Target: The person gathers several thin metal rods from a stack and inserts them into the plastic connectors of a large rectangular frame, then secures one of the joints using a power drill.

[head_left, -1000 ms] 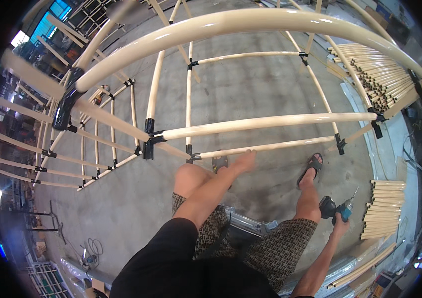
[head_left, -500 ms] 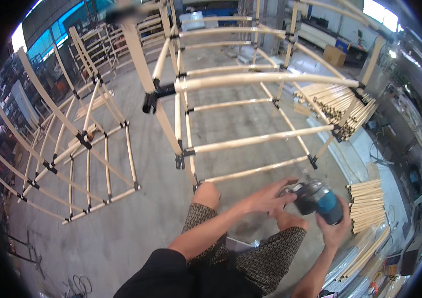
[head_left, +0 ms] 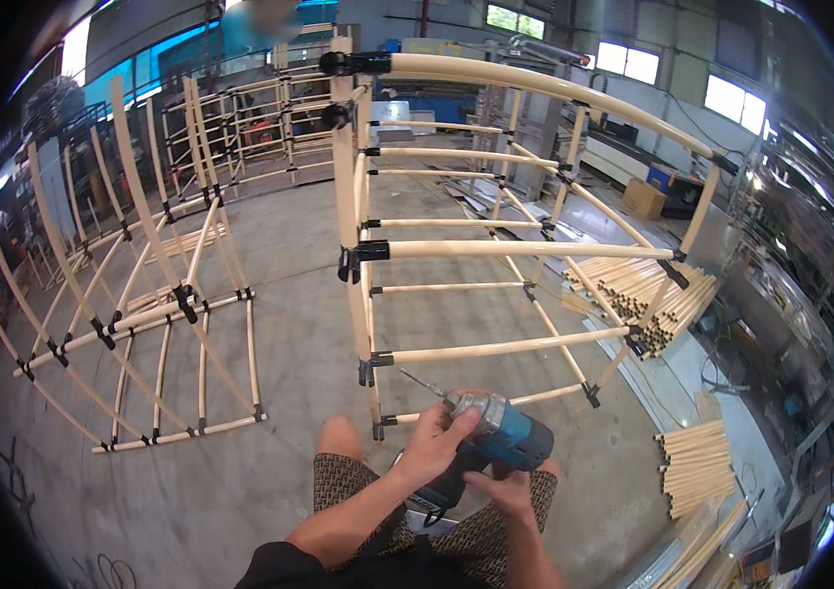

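Note:
A teal and black cordless drill (head_left: 517, 434) is held above my knees, its long thin bit (head_left: 419, 381) pointing up and to the left. My left hand (head_left: 433, 444) is closed around the front of the drill, thumb over its grey nose. Below the motor housing, my right hand (head_left: 505, 491) grips near the handle; its fingers are partly hidden. Just beyond the bit stands a tall rack frame of cream pipes (head_left: 525, 249) with black joints (head_left: 373, 251). The bit's tip appears close to a lower joint (head_left: 377, 359), but I cannot tell whether they touch.
Another cream pipe frame (head_left: 181, 304) lies to the left, its uprights slanting upward. Bundles of cut pipes (head_left: 697, 469) and a larger pile (head_left: 652, 294) lie on the right, along sheeting on the floor. A cardboard box (head_left: 643, 199) stands farther back.
The drill has moved left, and its bit now points up-left. My left hand has shifted to its nose, my right hand from its rear to near the handle. My view has tilted up.

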`<state>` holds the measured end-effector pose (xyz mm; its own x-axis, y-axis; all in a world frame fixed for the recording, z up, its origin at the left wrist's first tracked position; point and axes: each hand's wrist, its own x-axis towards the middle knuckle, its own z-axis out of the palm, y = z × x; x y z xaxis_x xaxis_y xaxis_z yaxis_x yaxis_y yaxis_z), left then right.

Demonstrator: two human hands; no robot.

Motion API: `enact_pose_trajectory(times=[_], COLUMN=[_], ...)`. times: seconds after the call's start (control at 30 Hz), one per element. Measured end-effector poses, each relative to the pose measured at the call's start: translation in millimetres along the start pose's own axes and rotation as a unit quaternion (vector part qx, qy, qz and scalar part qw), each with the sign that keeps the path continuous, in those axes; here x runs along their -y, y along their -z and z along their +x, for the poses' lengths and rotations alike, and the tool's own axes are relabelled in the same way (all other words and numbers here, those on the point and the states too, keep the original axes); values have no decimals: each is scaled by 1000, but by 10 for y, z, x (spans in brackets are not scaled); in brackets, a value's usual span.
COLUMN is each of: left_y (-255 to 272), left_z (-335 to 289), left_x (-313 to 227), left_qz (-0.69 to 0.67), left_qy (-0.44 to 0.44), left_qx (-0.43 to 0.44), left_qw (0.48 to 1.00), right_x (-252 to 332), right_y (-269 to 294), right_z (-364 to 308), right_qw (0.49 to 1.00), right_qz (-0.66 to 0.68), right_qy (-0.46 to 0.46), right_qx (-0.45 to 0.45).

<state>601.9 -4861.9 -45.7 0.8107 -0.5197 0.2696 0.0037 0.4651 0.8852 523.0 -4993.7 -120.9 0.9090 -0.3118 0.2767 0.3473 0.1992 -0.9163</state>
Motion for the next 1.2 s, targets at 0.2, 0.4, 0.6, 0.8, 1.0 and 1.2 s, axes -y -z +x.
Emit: enact_pose_trajectory(times=[0.2, 0.4, 0.6, 0.8, 1.0, 1.2], left_y=[443, 782, 1093, 1298, 626, 222], left_z=[116, 381, 816, 1053, 2241, 3362], left_x=[-239, -489, -890, -2536, -3821, -4041], left_qz=[258, 226, 495, 503, 565, 785], left_qy=[-54, 70, -99, -235, -514, -277], left_qx=[112, 165, 234, 149, 65, 190], left_qw=[958, 957, 831, 818, 642, 521], right_x=[-367, -339, -261, 435, 693, 826], right_y=[-345, -596, -585, -609, -488, -712], right_z=[318, 656, 1072, 1454, 1497, 1262], right_qw=[991, 971, 984, 987, 929, 919], right_qz=[106, 154, 86, -110, -260, -228], right_qy=[-64, -124, -104, 89, 198, 248], right_qx=[54, 131, 112, -73, -174, -205])
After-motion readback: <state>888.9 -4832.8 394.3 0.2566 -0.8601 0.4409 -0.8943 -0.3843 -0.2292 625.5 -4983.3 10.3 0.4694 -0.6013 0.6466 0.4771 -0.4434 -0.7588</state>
